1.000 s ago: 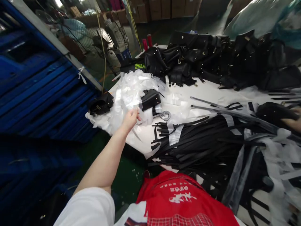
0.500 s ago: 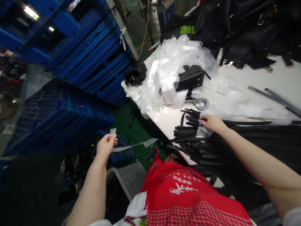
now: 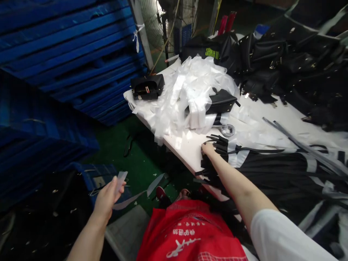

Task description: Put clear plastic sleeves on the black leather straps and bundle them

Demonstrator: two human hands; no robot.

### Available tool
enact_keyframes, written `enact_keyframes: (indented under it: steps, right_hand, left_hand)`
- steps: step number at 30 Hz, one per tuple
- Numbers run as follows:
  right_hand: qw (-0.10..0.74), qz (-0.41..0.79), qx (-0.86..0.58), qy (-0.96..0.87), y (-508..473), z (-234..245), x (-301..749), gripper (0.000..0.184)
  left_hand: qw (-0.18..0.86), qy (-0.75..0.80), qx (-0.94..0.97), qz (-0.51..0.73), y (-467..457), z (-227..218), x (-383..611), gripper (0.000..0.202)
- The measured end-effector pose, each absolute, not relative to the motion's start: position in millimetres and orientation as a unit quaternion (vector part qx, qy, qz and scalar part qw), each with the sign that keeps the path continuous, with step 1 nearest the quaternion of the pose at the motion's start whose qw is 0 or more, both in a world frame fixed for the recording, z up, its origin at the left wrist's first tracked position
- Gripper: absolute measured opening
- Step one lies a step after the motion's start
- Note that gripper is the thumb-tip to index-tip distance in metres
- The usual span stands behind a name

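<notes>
My left hand is off the table to the lower left, over the floor, pinching a long clear plastic strip that trails to the right. My right hand reaches onto the white table and rests with curled fingers on the ends of a bundle of black straps near the table's front edge; what it grips is hidden. A heap of clear plastic strips lies behind it, with a small black bag half buried in it.
Another small black bag sits at the table's left corner. A tape roll lies by the straps. Many black bags pile at the back right. Blue pallets stand left, a fan behind, a dark bin below left.
My left hand has dropped lower and further left with the plastic strip. My right hand has slid left along the strap ends towards the table's edge. The view has tilted up.
</notes>
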State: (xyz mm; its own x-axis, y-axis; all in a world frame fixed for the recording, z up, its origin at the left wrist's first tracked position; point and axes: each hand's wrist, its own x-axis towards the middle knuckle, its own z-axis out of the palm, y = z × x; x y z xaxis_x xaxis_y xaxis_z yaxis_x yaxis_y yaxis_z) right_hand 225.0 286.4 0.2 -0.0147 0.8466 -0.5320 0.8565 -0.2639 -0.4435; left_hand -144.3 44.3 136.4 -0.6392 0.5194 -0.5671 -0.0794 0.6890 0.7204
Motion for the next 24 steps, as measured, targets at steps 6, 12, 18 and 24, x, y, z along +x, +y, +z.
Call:
enact_keyframes:
  steps: [6,12,18,24]
  right_hand:
    - [-0.123,-0.429,0.597,0.666,256.8,23.9,128.7,0.022]
    - [-0.207,-0.514,0.420,0.719,206.5,82.0,76.8,0.017]
    - [-0.186,-0.531,0.154,0.813,151.3,139.3,51.8,0.018]
    - [-0.155,-0.680,0.378,0.609,180.5,166.0,114.9,0.021]
  left_hand:
    - [0.395,0.836,0.085,0.372,19.7,128.0,-181.0,0.052]
    - [0.472,0.767,0.088,0.426,20.8,126.5,-172.2,0.045]
    - [0.464,0.741,0.152,0.461,36.8,143.7,-152.8,0.044]
    - [0.386,0.793,0.174,0.438,29.1,154.6,-173.0,0.046]
